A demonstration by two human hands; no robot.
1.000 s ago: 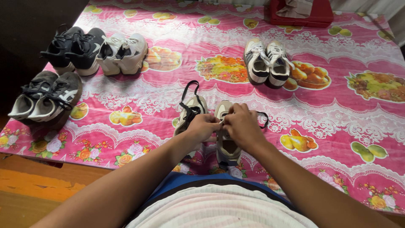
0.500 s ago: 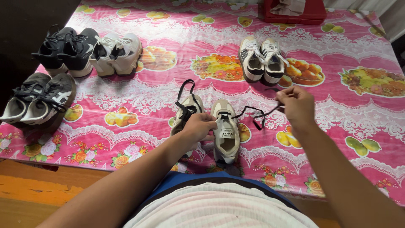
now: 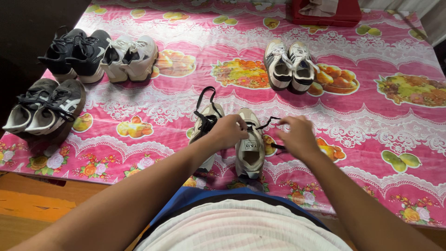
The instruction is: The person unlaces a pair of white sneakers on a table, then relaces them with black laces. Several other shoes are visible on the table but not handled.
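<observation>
A pair of beige sneakers sits at the near edge of the pink table. My left hand rests on the front of the right beige sneaker, fingers curled at its black lace. My right hand hovers just right of that shoe with the lace's loose end running to its fingers. The left beige sneaker stands beside it, partly hidden by my left wrist, its own black lace looped out toward the table's middle.
A pink fruit-patterned tablecloth covers the table. A grey pair and a black pair sit at the left edge, a white pair beside them, a white striped pair at mid-back, and a red box far back.
My right hand had pulled the lace out far to the right; it has now come back down and left, close to the shoe. My left hand has shifted slightly forward along the shoe.
</observation>
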